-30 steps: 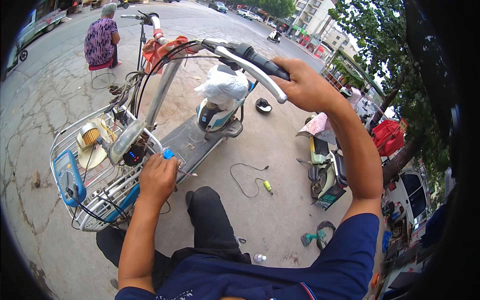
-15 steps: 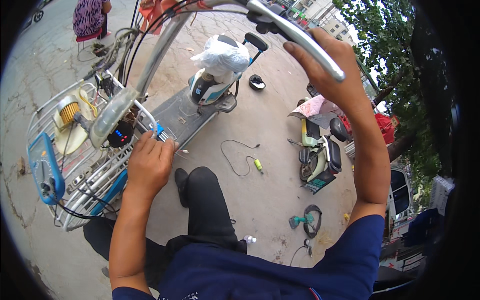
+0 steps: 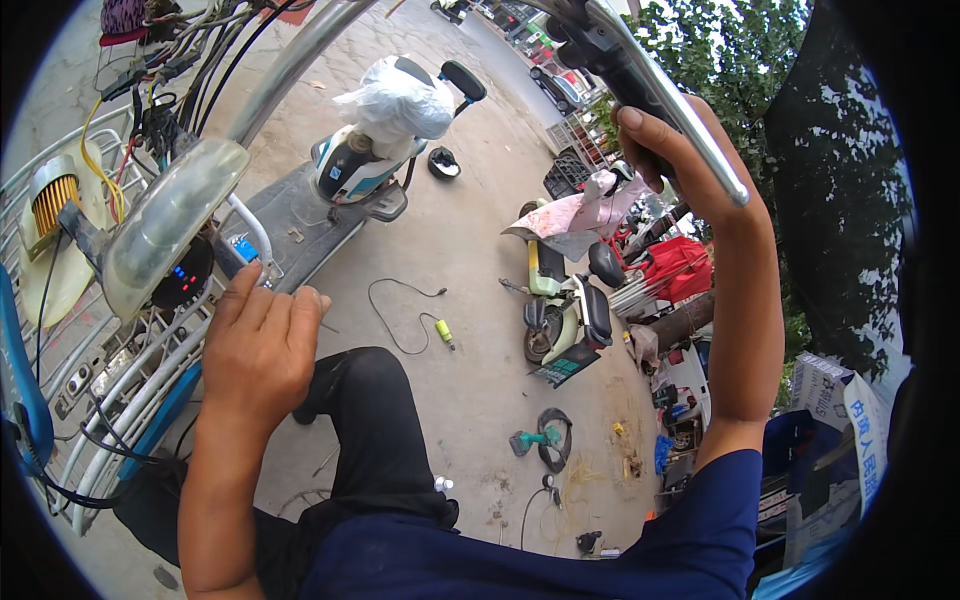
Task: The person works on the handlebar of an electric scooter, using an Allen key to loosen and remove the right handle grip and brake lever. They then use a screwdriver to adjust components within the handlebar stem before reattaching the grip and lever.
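My right hand (image 3: 700,165) is wrapped around the black handlebar grip (image 3: 640,90), behind the silver brake lever (image 3: 690,120). Low on the left, my left hand (image 3: 262,345) has its fingers curled together beside the white wire basket (image 3: 150,365). Just beyond its fingertips a small blue connector (image 3: 243,250) shows; what the fingers hold is hidden. Next to it are a clear curved lamp cover (image 3: 175,230) and a round dark gauge (image 3: 185,278) with lit red and blue marks. Loose wires (image 3: 165,75) hang above the basket.
A blue multimeter (image 3: 22,375) lies at the left rim. Ahead stands a scooter with a bagged seat (image 3: 400,105); a partly stripped scooter (image 3: 570,320) stands to the right. A cable with a yellow-green end (image 3: 443,330) and a green power tool (image 3: 530,440) lie on the ground.
The whole view has shifted, so the handlebar and basket appear nearer. My right thumb has moved in around the grip. The blue connector now shows beyond my left fingers rather than right at them.
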A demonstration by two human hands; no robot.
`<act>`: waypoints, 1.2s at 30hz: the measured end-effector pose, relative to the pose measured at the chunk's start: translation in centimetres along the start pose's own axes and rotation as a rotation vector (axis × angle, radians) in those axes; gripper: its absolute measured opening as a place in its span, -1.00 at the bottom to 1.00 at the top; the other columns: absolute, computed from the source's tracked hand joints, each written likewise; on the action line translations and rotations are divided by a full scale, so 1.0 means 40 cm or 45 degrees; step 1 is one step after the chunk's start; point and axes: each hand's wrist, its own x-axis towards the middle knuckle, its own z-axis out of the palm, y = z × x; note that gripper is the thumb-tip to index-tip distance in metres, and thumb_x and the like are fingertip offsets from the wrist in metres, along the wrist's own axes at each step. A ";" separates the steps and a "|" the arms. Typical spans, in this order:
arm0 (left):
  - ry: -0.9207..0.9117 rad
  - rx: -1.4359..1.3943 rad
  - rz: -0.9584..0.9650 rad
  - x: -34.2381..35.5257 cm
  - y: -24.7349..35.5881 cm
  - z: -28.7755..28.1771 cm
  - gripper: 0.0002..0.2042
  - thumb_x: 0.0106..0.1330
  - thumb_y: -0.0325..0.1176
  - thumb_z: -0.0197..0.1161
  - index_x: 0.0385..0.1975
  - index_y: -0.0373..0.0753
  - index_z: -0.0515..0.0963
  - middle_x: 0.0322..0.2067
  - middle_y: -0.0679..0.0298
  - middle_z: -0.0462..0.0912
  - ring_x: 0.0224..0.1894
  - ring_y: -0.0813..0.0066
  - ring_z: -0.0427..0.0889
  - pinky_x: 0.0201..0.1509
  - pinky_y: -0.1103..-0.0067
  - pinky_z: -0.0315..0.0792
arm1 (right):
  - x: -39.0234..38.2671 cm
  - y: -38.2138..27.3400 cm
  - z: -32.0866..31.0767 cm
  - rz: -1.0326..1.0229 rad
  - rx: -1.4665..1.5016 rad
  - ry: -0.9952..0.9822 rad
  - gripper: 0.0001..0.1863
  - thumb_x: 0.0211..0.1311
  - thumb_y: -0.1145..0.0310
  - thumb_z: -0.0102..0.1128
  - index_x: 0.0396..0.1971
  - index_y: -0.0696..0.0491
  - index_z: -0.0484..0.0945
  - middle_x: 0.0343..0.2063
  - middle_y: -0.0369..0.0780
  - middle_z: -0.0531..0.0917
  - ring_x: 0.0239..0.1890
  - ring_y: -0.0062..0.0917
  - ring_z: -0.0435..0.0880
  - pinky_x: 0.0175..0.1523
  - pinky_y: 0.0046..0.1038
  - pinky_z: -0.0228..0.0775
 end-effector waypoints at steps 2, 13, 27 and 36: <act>0.014 -0.027 -0.013 -0.003 0.003 0.003 -0.87 0.28 -0.37 0.30 -0.41 -0.30 0.59 -0.63 0.32 0.45 -0.48 0.40 0.50 0.20 0.36 0.49 | 0.001 0.002 -0.005 0.091 0.191 -0.105 -0.57 0.32 0.05 0.30 -0.55 0.13 0.56 -0.73 -0.36 0.48 -0.71 -0.73 0.42 -0.61 -0.62 0.22; 0.036 -0.066 -0.079 0.003 0.007 -0.004 -0.87 0.28 -0.38 0.29 -0.43 -0.30 0.56 -0.64 0.33 0.39 -0.50 0.41 0.46 0.22 0.37 0.47 | 0.006 -0.051 0.024 0.120 -0.287 0.072 -0.71 0.17 0.26 0.30 -0.46 0.22 0.53 -0.63 -0.30 0.51 -0.54 -0.66 0.42 -0.40 -0.48 0.32; 0.240 -0.686 -0.284 0.106 0.129 -0.060 -0.87 0.18 -0.55 0.39 -0.28 -0.35 0.64 -0.48 0.13 0.65 -0.43 0.17 0.64 -0.24 0.37 0.54 | -0.066 0.106 0.175 -0.358 1.401 0.593 -0.28 0.37 -0.05 0.10 0.26 0.27 0.33 -0.07 0.06 0.64 -0.19 -0.40 0.71 -0.20 -0.49 0.53; 0.023 -0.867 -0.385 0.240 0.168 -0.065 -0.92 0.34 -0.52 0.30 -0.25 -0.38 0.61 -0.48 0.17 0.69 -0.48 0.53 0.69 -0.39 0.62 0.50 | -0.197 0.016 0.516 -0.304 1.463 0.243 -0.76 0.33 0.37 0.34 -0.16 0.23 0.66 -0.40 -0.27 0.70 -0.37 -0.71 0.62 -0.30 -0.60 0.45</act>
